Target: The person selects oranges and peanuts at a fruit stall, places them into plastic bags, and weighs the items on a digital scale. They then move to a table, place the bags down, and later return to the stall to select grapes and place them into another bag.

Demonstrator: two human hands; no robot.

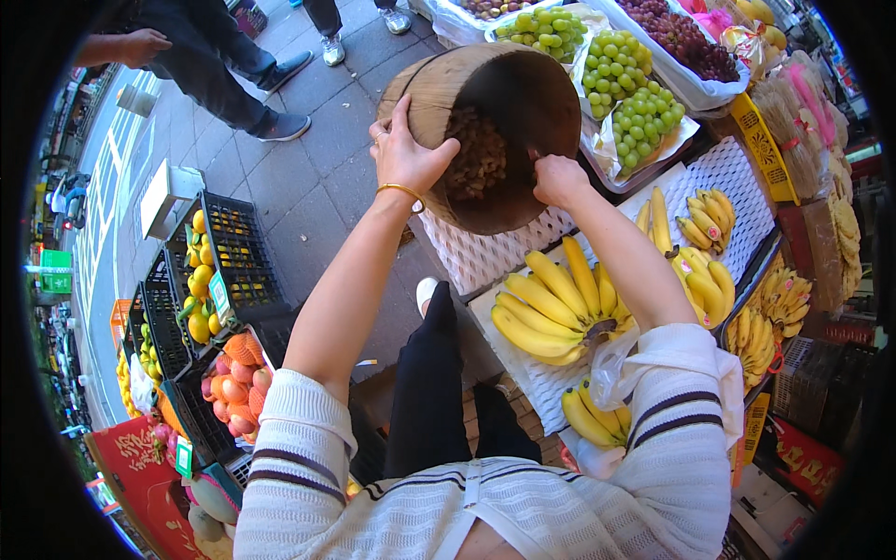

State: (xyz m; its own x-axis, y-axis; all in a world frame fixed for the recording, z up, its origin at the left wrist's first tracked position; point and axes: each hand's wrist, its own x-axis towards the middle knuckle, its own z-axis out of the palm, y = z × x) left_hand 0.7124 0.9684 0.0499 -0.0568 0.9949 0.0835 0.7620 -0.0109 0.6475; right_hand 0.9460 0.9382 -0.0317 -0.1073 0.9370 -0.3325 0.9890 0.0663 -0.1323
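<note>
A large round wooden bucket [434, 84] is tilted in front of me, its mouth towards me. Small brown pieces [477, 150], too dark to name surely, lie inside on its left. My left hand [409, 150] presses on the bucket's outer left wall and rim, thumb at the edge. My right hand [558, 180] is curled at the mouth's right side, fingers closed around something small and reddish that is mostly hidden. Below my right forearm lies a large bunch of bananas [560, 308] on white foam netting [483, 255].
Green grapes [616, 70] and red grapes [689, 45] fill trays at the upper right. More bananas [707, 217] lie right. Black crates [241, 245] with yellow fruit and net-wrapped fruit [238, 388] stand left. A passer-by's legs [217, 77] are at the upper left.
</note>
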